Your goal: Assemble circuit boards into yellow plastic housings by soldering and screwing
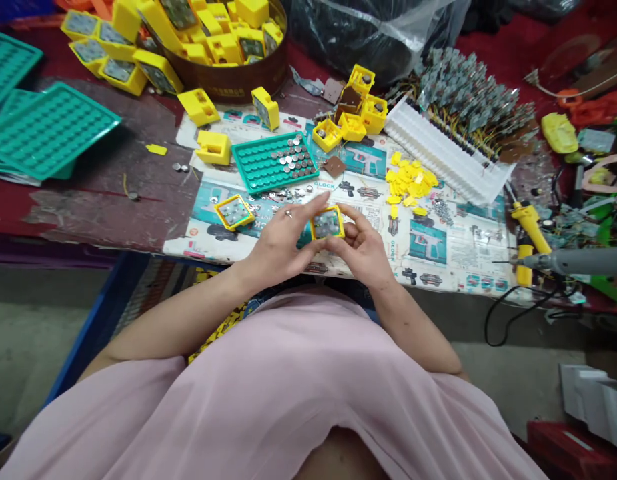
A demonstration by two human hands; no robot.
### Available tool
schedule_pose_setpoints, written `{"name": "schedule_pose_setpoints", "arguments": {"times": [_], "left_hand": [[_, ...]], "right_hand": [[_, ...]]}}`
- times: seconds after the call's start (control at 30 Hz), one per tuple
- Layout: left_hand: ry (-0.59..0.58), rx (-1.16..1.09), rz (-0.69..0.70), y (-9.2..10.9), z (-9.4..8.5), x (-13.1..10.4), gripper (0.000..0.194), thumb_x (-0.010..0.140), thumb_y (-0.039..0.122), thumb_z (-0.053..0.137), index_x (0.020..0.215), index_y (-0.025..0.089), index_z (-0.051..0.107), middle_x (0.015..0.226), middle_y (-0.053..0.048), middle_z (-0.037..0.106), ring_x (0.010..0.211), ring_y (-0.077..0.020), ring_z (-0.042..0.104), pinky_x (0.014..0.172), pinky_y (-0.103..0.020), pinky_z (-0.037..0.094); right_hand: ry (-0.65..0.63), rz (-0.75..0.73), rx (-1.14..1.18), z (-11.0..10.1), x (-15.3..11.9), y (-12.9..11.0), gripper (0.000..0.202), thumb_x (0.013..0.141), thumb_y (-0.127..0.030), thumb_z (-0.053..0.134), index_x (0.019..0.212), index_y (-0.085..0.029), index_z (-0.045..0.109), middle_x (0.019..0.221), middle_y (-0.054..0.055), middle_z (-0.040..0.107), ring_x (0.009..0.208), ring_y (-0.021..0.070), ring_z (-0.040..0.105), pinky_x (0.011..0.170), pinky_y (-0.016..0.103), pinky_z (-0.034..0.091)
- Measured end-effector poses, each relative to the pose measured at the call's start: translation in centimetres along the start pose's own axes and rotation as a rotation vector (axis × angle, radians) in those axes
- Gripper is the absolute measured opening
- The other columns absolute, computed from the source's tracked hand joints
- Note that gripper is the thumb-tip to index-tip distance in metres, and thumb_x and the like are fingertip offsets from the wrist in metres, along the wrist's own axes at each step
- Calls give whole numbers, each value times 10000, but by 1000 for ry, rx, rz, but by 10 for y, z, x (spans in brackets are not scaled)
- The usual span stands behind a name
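Note:
Both my hands hold one small yellow plastic case (328, 223) between them, just above the table's front edge. Its open side faces up and shows a greyish, see-through inside. My left hand (283, 237) grips the left side, fingers reaching over the far edge and thumb at the near one. My right hand (363, 250) pinches the right side between thumb and fingers. Left of my left hand lies a similar open yellow case (235, 212) with small parts inside. Beyond my hands a green tray (253, 167) carries round metal button cells (293, 162), mostly in its right half.
A round tin (233, 90) heaped with yellow cases stands at the back. Green trays (58, 130) are stacked at left. To the right are small yellow pieces (411, 179), a white rack (448, 157) of wired parts, a yellow-handled soldering iron (531, 223) and a grey pointed tool (583, 261).

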State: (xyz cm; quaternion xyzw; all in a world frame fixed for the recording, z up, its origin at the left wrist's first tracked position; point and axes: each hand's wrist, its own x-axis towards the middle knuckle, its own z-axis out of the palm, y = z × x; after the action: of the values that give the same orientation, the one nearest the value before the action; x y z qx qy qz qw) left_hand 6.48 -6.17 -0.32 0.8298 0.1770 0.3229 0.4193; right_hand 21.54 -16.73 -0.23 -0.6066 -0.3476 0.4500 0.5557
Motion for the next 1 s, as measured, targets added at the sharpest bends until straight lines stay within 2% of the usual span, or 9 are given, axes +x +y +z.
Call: {"name": "schedule_pose_setpoints", "arguments": {"times": [0.1, 0.17, 0.2, 0.27, 0.43, 0.57, 0.67, 1.0], "left_hand": [[19, -640, -440, 4, -7, 8, 536, 901, 427, 649, 1393, 251, 528, 1302, -76, 672, 1132, -237, 663, 968, -368, 526], [16, -1005, -700, 7, -10, 13, 409, 930, 421, 609, 1287, 222, 590, 1183, -70, 716, 1014, -221, 712, 878, -343, 556], [4, -1133, -793, 9, -11, 15, 344, 948, 391, 584, 1235, 204, 610, 1138, -71, 728, 976, -219, 725, 855, -341, 560], [-14, -1292, -892, 10, -11, 17, 274, 978, 321, 530, 1192, 176, 621, 1097, -79, 743, 967, -220, 735, 867, -347, 555], [4, -1407, -946, 12, -5, 16, 286, 1006, 279, 478, 1231, 171, 617, 1096, -79, 752, 977, -216, 737, 939, -375, 529], [17, -1383, -972, 14, -4, 15, 237, 1006, 260, 466, 1118, 155, 647, 1048, -72, 757, 933, -221, 748, 870, -355, 555], [34, -1377, -969, 15, -3, 14, 207, 993, 232, 487, 1111, 171, 647, 1015, -54, 759, 880, -201, 748, 809, -325, 567], [52, -1367, -945, 17, 0, 12, 146, 925, 208, 600, 1056, 192, 663, 980, -27, 749, 835, -191, 739, 774, -320, 575]], "right_hand": [[43, -20, -42, -9, -2, -7, 582, 797, -660, 671, 1237, -286, 604, 994, 5, 752, 754, 135, 720, 747, 314, 628], [119, -99, -105, -12, -3, -9, 430, 849, -592, 653, 1146, -281, 669, 1026, 11, 750, 783, 129, 715, 739, 299, 629], [148, -149, -135, -13, -4, -9, 364, 861, -542, 666, 1115, -282, 688, 1044, 13, 747, 822, 130, 713, 743, 288, 628], [168, -241, -176, -12, -5, -9, 277, 873, -453, 682, 1097, -291, 705, 1098, 18, 734, 908, 136, 703, 755, 273, 625], [155, -293, -215, -9, -7, -6, 269, 873, -408, 690, 1118, -300, 701, 1142, 28, 713, 938, 142, 693, 762, 281, 630], [146, -281, -214, -9, -8, -4, 296, 879, -414, 684, 1153, -304, 683, 1165, 31, 708, 947, 148, 696, 783, 297, 635], [122, -288, -218, -9, -8, -3, 309, 888, -404, 675, 1182, -310, 669, 1175, 31, 699, 952, 148, 695, 795, 304, 634], [101, -308, -222, -9, -10, -1, 310, 902, -352, 669, 1210, -320, 652, 1174, 14, 696, 949, 126, 689, 799, 276, 607]]}}
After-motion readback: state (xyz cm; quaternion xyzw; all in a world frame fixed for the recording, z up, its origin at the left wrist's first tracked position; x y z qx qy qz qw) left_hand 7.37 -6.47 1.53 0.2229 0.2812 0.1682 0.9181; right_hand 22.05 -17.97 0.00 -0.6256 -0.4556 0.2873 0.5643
